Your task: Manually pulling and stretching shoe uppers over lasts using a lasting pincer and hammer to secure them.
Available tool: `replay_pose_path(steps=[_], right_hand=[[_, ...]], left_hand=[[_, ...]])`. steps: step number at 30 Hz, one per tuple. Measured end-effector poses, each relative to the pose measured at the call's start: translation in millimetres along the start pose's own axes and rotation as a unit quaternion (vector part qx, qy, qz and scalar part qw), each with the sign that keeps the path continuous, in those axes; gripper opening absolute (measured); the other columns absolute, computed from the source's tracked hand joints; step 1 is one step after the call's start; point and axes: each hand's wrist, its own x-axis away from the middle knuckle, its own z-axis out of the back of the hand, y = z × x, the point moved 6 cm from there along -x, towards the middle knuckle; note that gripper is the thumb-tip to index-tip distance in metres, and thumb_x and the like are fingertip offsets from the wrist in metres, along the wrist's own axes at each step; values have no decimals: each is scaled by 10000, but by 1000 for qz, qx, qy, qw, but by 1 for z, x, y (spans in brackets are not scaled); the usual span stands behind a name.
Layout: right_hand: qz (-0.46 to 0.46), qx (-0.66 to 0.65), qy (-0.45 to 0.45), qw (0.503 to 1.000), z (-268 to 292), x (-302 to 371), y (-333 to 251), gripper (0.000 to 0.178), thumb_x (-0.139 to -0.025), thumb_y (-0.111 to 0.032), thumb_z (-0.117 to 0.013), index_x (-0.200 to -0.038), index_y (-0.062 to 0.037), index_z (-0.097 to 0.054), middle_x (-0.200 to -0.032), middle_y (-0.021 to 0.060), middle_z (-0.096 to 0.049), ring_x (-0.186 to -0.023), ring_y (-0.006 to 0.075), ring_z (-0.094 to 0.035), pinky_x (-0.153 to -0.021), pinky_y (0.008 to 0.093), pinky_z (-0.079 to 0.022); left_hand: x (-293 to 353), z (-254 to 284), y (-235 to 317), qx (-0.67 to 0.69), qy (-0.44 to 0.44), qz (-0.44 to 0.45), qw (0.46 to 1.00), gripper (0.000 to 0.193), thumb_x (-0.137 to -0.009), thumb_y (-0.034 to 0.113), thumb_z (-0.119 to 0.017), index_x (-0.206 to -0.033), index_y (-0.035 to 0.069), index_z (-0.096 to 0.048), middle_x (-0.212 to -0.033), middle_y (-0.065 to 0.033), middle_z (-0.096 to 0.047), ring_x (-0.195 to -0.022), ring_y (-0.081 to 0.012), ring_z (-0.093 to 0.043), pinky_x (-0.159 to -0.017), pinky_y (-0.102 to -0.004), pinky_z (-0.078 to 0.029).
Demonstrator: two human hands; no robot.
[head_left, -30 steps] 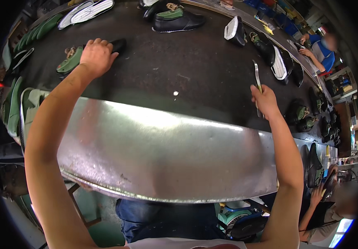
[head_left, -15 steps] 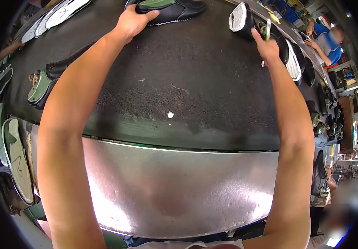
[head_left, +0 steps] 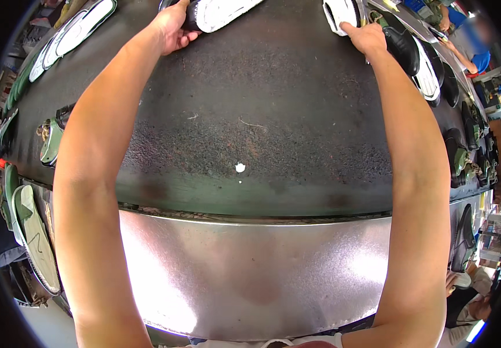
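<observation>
Several green sole-shaped pieces (head_left: 18,87) stood in a row at the far left, and lower down lay a pale olive sole (head_left: 40,243) marked with one dark bent pen stroke, its length running from upper left to lower right. Right of the green row, white soles (head_left: 79,36) lay slanted up toward the top edge. A green-and-black shoe (head_left: 53,142) with tan cord sat just left of the person's left forearm, partly hidden by it. Of the two hands, the left hand (head_left: 174,32) was closed around the near end of a black shoe (head_left: 227,14) at the top of the desk (head_left: 250,98); its white sole faced the camera, and its long axis climbed from the grip toward the upper right, where the picture's edge cut it off. Closer in, a small white scrap (head_left: 240,167) lay mid-desk, above a shiny metal sheet (head_left: 256,261) at the front. The right hand (head_left: 369,39) was partly curled, its thumb reaching to the lower end of a white-soled shoe (head_left: 341,14), whose long axis ran nearly straight up and away; whether the fingers gripped anything could not be told. Just right of that hand came a black shoe (head_left: 400,46), then another white sole (head_left: 428,72), and beyond them a co-worker in blue (head_left: 471,43).
</observation>
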Motion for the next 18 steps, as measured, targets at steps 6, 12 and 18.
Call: replay_pose_path(steps=[6, 12, 18], right_hand=[[20, -17, 13, 1000, 28, 26, 11, 924, -747, -596, -697, -1223, 170, -496, -1220, 253, -621, -1006, 302, -688, -795, 386, -565], [-75, -417, -141, 895, 64, 110, 46, 433, -817, -372, -752, -1012, -4, -636, -812, 23, -546, -580, 106, -474, -467, 269, -424], [-82, -492, -245, 831, 129, 265, 43, 327, -867, -282, -667, -1074, -34, -614, -867, 46, -639, -625, 125, -574, -528, 268, -484]], left_hand=[[13, 17, 23, -398, 99, -25, 912, 684, -986, 642, -373, -1238, 42, -584, -949, -151, -718, -700, -240, -686, -650, -366, -553], [52, 1, 32, -284, 118, -265, 914, 1105, -818, 736, -604, -1483, -99, -323, -1427, -307, -486, -1360, -381, -465, -1132, -411, -364], [50, -30, 17, -360, 161, -163, 904, 883, -831, 583, -675, -1544, 175, -349, -1480, -171, -478, -1413, -321, -408, -1107, -426, -398]])
